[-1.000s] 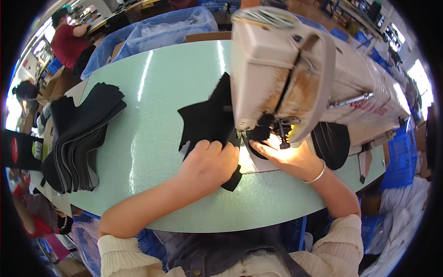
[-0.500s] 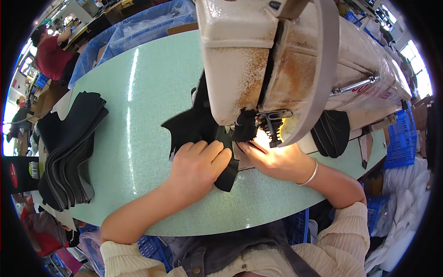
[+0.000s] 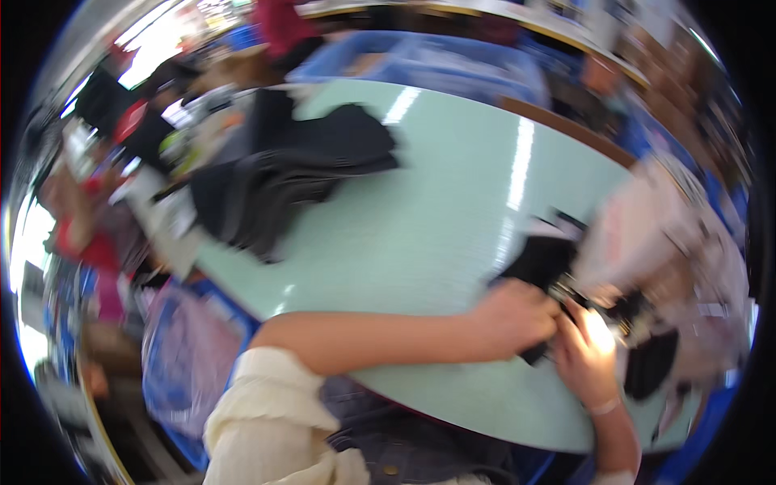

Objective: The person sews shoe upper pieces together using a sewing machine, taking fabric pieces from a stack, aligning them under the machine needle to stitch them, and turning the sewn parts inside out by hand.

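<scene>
A black cut piece of shoe-upper material (image 3: pixel 543 260) lies under the head of a pale, rust-stained sewing machine (image 3: pixel 638 234) at the right of the table. My left hand (image 3: pixel 511 322) is curled closed on its near edge, knuckles up. Close beside the needle area, my right hand (image 3: pixel 588 360) grips the same piece between thumb and fingers, under the bright lamp spot. The motion blur hides the exact fingertips and the needle. Across the table at the left, a stack of black pieces (image 3: pixel 347 141) lies fanned out.
The pale green table (image 3: pixel 404 250) has a curved edge. A small black stack (image 3: pixel 651 364) rests right of my right hand. Blue bins (image 3: pixel 477 69) stand beyond the far edge. At the lower left is a blue basket with a plastic liner (image 3: pixel 182 364). A person in red (image 3: pixel 283 28) is at the back.
My view has swung left, so the machine and both hands now sit farther right and the black stack nearer the middle. Both hands stay on the piece at the machine.
</scene>
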Demonstrator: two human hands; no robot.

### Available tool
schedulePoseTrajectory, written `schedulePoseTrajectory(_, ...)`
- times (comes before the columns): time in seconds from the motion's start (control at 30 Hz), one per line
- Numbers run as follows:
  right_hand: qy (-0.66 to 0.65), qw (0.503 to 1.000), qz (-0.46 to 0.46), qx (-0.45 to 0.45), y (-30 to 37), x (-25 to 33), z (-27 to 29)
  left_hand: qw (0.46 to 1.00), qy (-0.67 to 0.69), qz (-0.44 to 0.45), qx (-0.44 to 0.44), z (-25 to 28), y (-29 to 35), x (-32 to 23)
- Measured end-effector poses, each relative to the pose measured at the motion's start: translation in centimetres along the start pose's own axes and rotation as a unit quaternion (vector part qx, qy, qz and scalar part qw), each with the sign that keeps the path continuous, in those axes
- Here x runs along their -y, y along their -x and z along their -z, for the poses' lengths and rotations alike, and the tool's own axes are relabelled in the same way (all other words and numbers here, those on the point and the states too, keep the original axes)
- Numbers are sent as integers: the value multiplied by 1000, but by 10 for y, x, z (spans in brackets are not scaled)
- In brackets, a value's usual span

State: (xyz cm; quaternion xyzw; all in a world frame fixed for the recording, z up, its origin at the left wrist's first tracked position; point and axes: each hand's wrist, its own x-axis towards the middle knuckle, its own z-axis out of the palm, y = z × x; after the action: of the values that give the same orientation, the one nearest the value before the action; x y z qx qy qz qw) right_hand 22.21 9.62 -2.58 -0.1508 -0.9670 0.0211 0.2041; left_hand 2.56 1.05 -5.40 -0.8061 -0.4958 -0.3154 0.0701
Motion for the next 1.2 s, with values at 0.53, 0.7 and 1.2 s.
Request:
schedulePoseTrajectory(0.53, 237, 964, 119, 12, -26, 10, 58, 999, -35, -12, 5, -39, -4, 13)
schedulePoseTrajectory(0.7, 214, 966, 126, 66, -17, -14, 67, 997, -72, -32, 9, -34, -4, 11)
schedulePoseTrajectory(1.2, 219, 959, 181, 23, -13, -4, 31, 986, -125, -99, -49, 1, 1, 4)
